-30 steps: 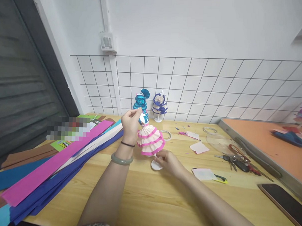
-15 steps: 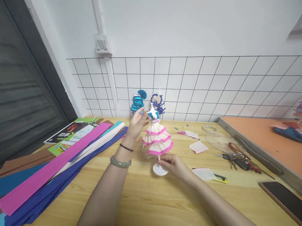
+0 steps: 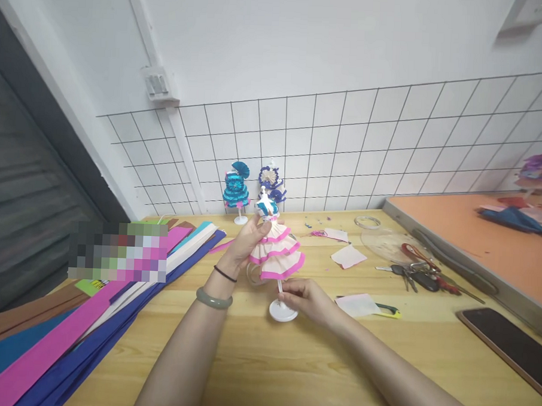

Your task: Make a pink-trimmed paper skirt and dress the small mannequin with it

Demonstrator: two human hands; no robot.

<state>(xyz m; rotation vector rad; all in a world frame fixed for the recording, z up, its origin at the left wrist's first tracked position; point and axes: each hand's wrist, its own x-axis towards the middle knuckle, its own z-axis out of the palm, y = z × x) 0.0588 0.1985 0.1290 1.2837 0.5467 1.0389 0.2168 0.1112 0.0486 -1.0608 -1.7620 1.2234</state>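
A miniature dress form (image 3: 278, 248) stands tilted at the middle of the table. It wears a tiered cream paper skirt with pink edges and a blue and white bodice. My left hand (image 3: 248, 241) grips it at the waist, thumb in front, the other fingers mostly hidden behind the skirt. Below the hem, my right hand (image 3: 306, 299) pinches the thin white pole just above the round white base (image 3: 283, 313). Behind it are a teal dressed form (image 3: 236, 189) and a navy and cream one (image 3: 269, 176), partly covered.
Long crepe paper strips (image 3: 90, 315) lie at left. To the right are paper scraps (image 3: 348, 256), a yellow-green cutter (image 3: 389, 311), keys (image 3: 423, 276), clear tape (image 3: 368, 222) and a phone (image 3: 507, 345). An orange-topped board (image 3: 476, 236) borders the right side, with a tiled wall behind.
My left hand has moved down from beside the bodice to the waist and closed on it. The form leans a little more. My right hand keeps its pinch; the camera view has tilted.
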